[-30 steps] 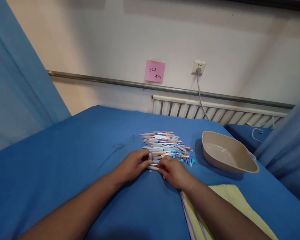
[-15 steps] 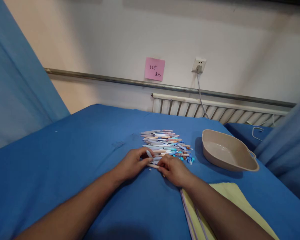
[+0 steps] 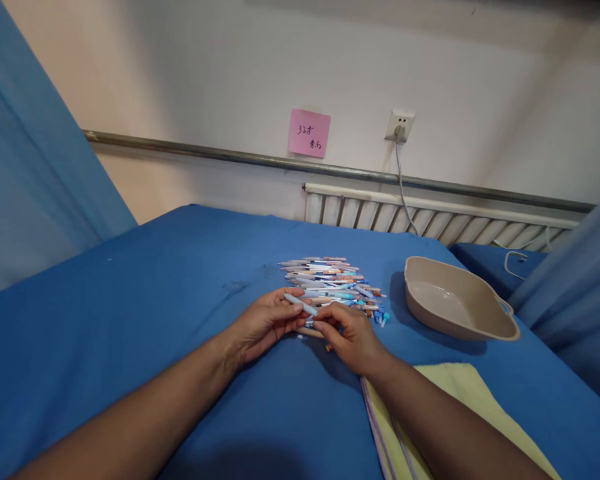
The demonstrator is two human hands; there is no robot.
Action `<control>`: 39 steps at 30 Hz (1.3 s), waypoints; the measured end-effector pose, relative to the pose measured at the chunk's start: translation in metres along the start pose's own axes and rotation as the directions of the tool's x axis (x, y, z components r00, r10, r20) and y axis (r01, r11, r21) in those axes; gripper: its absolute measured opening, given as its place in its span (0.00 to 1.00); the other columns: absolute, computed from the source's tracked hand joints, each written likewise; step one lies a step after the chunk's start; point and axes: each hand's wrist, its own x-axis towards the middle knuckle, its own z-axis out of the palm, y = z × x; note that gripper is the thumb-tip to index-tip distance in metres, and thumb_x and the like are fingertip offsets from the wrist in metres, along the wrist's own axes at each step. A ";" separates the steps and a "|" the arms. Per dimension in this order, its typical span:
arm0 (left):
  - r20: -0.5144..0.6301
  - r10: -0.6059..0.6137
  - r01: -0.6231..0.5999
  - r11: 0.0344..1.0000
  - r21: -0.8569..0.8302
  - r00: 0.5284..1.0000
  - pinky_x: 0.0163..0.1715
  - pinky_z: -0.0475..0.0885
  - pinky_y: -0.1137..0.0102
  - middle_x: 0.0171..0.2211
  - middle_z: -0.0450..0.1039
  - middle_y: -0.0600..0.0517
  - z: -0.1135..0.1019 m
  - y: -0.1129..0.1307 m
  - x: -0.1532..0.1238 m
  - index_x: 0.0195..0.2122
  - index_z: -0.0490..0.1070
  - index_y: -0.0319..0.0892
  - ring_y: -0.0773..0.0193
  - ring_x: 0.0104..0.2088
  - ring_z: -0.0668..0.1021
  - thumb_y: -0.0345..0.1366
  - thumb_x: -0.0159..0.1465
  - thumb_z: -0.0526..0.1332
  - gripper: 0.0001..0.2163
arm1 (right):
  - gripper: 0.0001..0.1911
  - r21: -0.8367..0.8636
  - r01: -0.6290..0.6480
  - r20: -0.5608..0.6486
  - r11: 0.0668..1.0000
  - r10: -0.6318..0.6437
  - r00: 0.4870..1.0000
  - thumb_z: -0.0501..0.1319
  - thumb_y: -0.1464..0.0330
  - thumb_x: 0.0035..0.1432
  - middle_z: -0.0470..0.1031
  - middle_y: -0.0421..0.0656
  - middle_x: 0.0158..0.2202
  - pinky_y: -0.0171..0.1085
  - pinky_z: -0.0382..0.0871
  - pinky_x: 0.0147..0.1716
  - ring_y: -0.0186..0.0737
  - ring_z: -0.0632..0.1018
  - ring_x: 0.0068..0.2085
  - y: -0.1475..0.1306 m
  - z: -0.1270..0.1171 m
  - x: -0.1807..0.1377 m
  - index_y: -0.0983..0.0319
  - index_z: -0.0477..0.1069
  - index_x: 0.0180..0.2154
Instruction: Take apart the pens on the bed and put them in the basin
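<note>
A pale blue-grey pen (image 3: 301, 305) is held between my two hands, just above the blue cloth. The fingers and thumb of my left hand (image 3: 267, 325) grip its left part. My right hand (image 3: 351, 337) pinches its right end, and the fingertips hide that end. Beneath them an orange-beige pen (image 3: 310, 332) lies on the cloth at the near side of the pile. Behind my hands spreads a pile of many pens (image 3: 325, 277) in white, grey, blue, turquoise and orange, lying roughly side by side.
To the right stands a beige plastic basin (image 3: 455, 300). A folded yellow towel (image 3: 460, 393) lies under my right forearm. Blue cloth (image 3: 130, 333) covers the bed. At the back are a radiator (image 3: 360, 208), a socket (image 3: 399, 127) with a cord, and a pink note (image 3: 309, 133).
My hands have raised the pale pen and turned it flatter, so more of its barrel shows. The right fingers have moved onto its right end. The pile lies as before.
</note>
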 end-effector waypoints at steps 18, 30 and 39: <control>0.233 -0.183 0.238 0.943 -0.233 0.955 0.36 0.73 0.73 0.34 0.74 0.45 -0.004 0.003 -0.002 0.49 0.68 0.30 0.66 0.33 0.78 0.21 0.56 0.58 0.18 | 0.04 -0.052 0.101 0.015 0.993 -0.101 0.995 0.57 0.70 0.58 0.74 0.39 0.29 0.32 0.63 0.33 0.33 0.73 0.31 -0.012 -0.002 -0.002 0.60 0.71 0.33; -0.016 -0.062 0.062 0.998 -0.027 0.998 0.28 0.72 0.75 0.27 0.72 0.51 -0.006 0.011 0.001 0.37 0.70 0.36 0.70 0.25 0.75 0.28 0.57 0.63 0.07 | 0.06 -0.010 -0.066 0.024 0.998 0.066 0.998 0.56 0.67 0.58 0.72 0.39 0.26 0.30 0.66 0.26 0.32 0.72 0.27 0.002 -0.001 -0.002 0.60 0.70 0.32; -0.162 0.328 -0.243 0.886 0.395 0.931 0.16 0.58 0.79 0.16 0.62 0.60 -0.024 0.032 0.012 0.24 0.62 0.39 0.75 0.16 0.64 0.40 0.53 0.66 0.13 | 0.07 0.077 -0.207 0.087 0.975 0.200 0.976 0.57 0.64 0.57 0.70 0.38 0.26 0.29 0.67 0.23 0.30 0.70 0.24 0.018 0.003 -0.003 0.60 0.71 0.33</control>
